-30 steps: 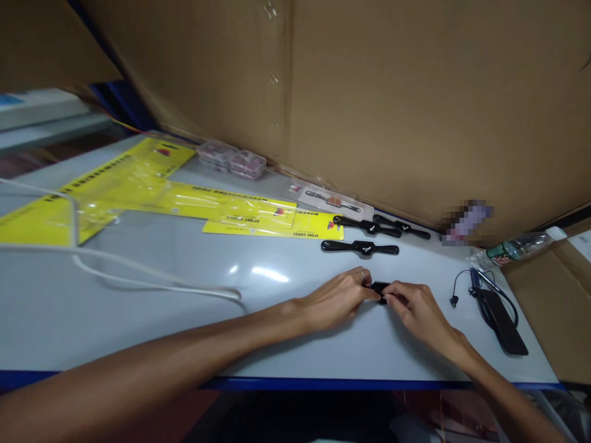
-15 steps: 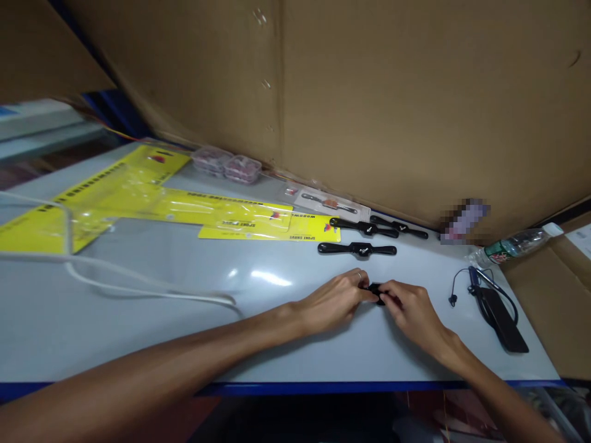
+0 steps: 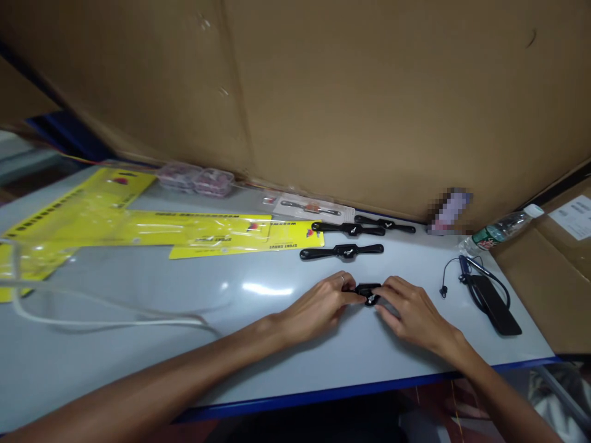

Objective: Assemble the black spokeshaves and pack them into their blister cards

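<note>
A black spoke shave (image 3: 369,294) is between my two hands, low over the front part of the table. My left hand (image 3: 325,304) has its fingers wrapped round the tool's left handle. At the other end, my right hand (image 3: 410,312) touches the tool's right side with thumb and fingertips, the thumb a little apart from the fingers. Behind my hands lies another black spoke shave (image 3: 342,251). Two more, one black spoke shave (image 3: 348,229) and a further black spoke shave (image 3: 385,224), rest near the cardboard wall.
Yellow packaging cards (image 3: 198,231) with clear plastic spread over the left and middle of the table (image 3: 258,357). Clear boxes (image 3: 212,183) stand behind them. A white cable (image 3: 138,322) crosses the left. At right are a bottle (image 3: 501,231), neckband earphones (image 3: 505,286) and a black flat object (image 3: 494,306).
The camera view has tilted and shifted. More of the held spoke shave's middle shows between my hands, and my right thumb has moved away from its centre.
</note>
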Available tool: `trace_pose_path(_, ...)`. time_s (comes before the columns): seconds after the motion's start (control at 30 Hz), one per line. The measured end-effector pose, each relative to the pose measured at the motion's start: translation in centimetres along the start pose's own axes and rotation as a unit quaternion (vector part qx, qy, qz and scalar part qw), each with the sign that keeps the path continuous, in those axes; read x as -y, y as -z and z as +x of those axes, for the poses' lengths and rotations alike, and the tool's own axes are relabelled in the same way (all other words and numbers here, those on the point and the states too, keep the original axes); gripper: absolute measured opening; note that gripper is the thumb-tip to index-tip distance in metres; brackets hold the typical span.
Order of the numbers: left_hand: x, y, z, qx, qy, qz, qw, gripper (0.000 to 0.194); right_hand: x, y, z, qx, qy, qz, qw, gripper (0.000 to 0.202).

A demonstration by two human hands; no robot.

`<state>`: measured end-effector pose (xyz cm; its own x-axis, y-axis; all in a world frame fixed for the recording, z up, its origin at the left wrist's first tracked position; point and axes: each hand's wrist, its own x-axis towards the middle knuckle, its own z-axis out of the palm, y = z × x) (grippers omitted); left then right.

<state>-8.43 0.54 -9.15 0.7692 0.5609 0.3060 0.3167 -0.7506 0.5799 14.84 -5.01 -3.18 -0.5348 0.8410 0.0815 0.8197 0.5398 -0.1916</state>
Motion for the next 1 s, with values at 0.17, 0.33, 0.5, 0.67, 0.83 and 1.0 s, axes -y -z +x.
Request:
trace_pose_path(0.17,0.0,0.1,-0.1,0.001,0.004,0.002,1.0,0.058,0.2,-0.4,-0.3,-0.031,-0.065,0.073,0.995,0.014)
trace_pose_path(0.33,-0.1,0.1,-0.1,0.004,0.005,-0.002,1.0,0.058,0.4,-1.0,-0.9,-0.025,-0.057,0.079,0.995,0.031)
trace_pose_path(0.5,-0.2,0.2,0.0,0.002,0.002,-0.001,1.0,0.058,0.5,-1.1,-1.3,-0.055,-0.091,0.077,0.991,0.025)
trace_pose_path(0.67,-0.1,0.2,0.0,-0.002,0.001,0.003,1.0,0.06,0.6,-1.6,-1.6,-0.038,-0.095,0.128,0.986,0.016)
trace_pose_path(0.83,-0.2,0.1,0.0,0.002,0.007,-0.002,1.0,0.059,0.8,-1.5,-1.7,-0.097,-0.101,0.142,0.98,0.026)
trace_pose_path(1.0,-0.3,0.3,0.0,0.007,0.007,-0.005,1.0,0.061,0.5,-1.0,-1.1,-0.014,-0.044,0.054,0.997,0.038)
